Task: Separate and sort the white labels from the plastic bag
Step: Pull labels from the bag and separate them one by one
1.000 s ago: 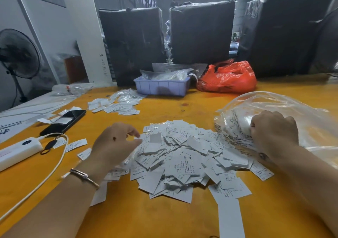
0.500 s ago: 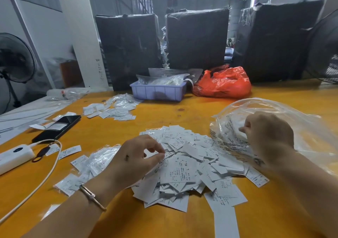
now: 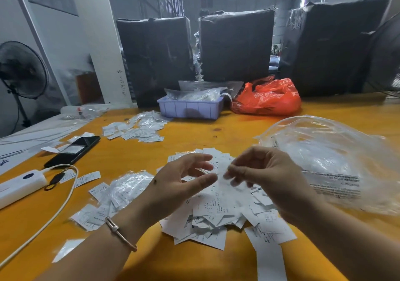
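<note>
On the glossy orange-yellow wooden table [image 3: 216, 127], a loose heap of small white printed paper labels [image 3: 216, 211] is lying front and centre, just beside the crumpled clear plastic bag [image 3: 329, 159] that is sitting to its right. Black print is showing on the bag, mirrored and blurred, with only "THIS BAG IS" half readable; the labels' own small print is too fine to read apart from stray letters. Both hands are hovering over the heap, close together: the left hand [image 3: 179, 183] is lying loosely open with fingers relaxed, while the right hand [image 3: 259, 179] is pinching a blurred white slip [image 3: 223, 172] between its fingertips. Farther back, a second scatter of white labels [image 3: 134, 130] is spreading toward a pale lilac plastic tray [image 3: 190, 108] filled with clear packets, and a crumpled red plastic bag [image 3: 267, 98] is sitting just right of it. At the left edge a black smartphone [image 3: 73, 151] and a white power bank [image 3: 19, 186] with a cream cable are resting. Behind the table, three tall black-wrapped bundles [image 3: 236, 45] are standing against a grey warehouse interior, with a black pedestal fan [image 3: 21, 71] at the far left.
</note>
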`<state>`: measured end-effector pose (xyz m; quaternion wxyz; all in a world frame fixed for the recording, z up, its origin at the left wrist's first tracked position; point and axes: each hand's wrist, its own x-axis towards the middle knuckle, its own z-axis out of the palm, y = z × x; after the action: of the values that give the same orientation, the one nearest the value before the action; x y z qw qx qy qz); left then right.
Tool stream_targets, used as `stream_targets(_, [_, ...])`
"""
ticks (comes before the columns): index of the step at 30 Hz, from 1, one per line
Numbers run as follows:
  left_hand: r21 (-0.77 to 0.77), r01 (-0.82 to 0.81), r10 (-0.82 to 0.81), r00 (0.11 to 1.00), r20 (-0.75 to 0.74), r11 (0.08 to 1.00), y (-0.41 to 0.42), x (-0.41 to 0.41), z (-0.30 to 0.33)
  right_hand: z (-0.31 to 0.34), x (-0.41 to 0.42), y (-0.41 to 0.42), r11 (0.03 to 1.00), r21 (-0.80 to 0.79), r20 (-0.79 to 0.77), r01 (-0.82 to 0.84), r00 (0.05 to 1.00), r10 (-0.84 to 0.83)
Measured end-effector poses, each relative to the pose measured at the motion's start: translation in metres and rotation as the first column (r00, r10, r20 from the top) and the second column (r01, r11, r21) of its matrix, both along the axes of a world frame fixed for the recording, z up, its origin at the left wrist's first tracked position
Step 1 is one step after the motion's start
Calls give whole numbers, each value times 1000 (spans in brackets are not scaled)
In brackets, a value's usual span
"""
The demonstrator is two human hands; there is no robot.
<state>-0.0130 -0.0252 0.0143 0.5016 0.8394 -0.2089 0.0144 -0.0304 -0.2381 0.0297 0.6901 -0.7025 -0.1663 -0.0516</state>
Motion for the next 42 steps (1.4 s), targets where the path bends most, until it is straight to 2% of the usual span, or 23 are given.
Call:
stream_targets(2, [-71, 67, -72, 995, -71, 995, -4, -3, 2, -5, -2, 7, 1000, 20, -26, -21, 999, 22])
stream_targets(5, [-120, 118, -127, 989, -73, 986, -7, -6, 4, -9, -1, 13, 999, 37, -29, -10, 1000, 12])
stream_targets(13, [-169, 112, -124, 990, -63, 979, -4, -5, 3, -7, 4, 8, 995, 97, -47, -28, 998, 33])
stream_targets(17, [-183, 36, -51, 996, -74, 983, 1, -3, 2, -2, 13, -6, 990, 116, -25, 81, 997, -79])
stream_targets(19, [-176, 5, -20, 996, -87, 984, 3, -2, 2, 2, 18, -18, 972, 51, 79, 228, 970, -232])
stream_targets(20, [-170, -7, -9, 996, -91, 985, 5, -2, 2, 2, 21, -27, 929, -52, 212, 365, 914, -347])
stream_targets(21, [-162, -14, -1, 996, -92, 987, 5, -1, 2, 3, 25, -36, 828, -175, 395, 533, 808, -437])
stream_targets(23, [-155, -19, 4, 996, -94, 988, 5, -1, 3, 4, 32, -54, 538, -287, 704, 793, 555, -443])
stream_targets(24, [-157, -19, 4, 995, -97, 987, 5, -2, 4, 5, 36, -62, 433, -302, 775, 849, 483, -407])
stream_targets(26, [-155, -19, 3, 995, -99, 988, 4, -3, 4, 3, 42, -72, 289, -342, 831, 894, 431, -352])
stream_targets(28, [-160, -33, 16, 994, -107, 987, 5, -3, 4, 0, 44, -75, 151, -449, 822, 881, 473, -317])
stream_targets(31, [-210, -83, 54, 989, -139, 974, 8, -1, 6, -6, 46, -73, -2, -731, 641, 682, 686, -343])
stream_targets(32, [-229, -100, 67, 987, -149, 968, 8, 0, 6, -5, 46, -72, -42, -791, 582, 611, 730, -358])
stream_targets(34, [-266, -137, 96, 982, -163, 954, 10, 1, 6, -2, 46, -71, -105, -823, 552, 559, 742, -381])
stream_targets(36, [-288, -168, 120, 977, -176, 943, 10, 2, 6, 0, 45, -69, -114, -781, 604, 614, 697, -387])
stream_targets(37, [-290, -177, 127, 975, -181, 940, 11, 2, 6, 2, 44, -67, -79, -733, 649, 675, 661, -377])
stream_targets(40, [-289, -181, 128, 973, -193, 940, 11, 4, 4, 4, 32, -52, 168, -571, 751, 803, 594, -287])
stream_targets(42, [-290, -195, 138, 968, -208, 937, 10, 4, 2, 3, 22, -35, 391, -571, 725, 721, 667, -172])
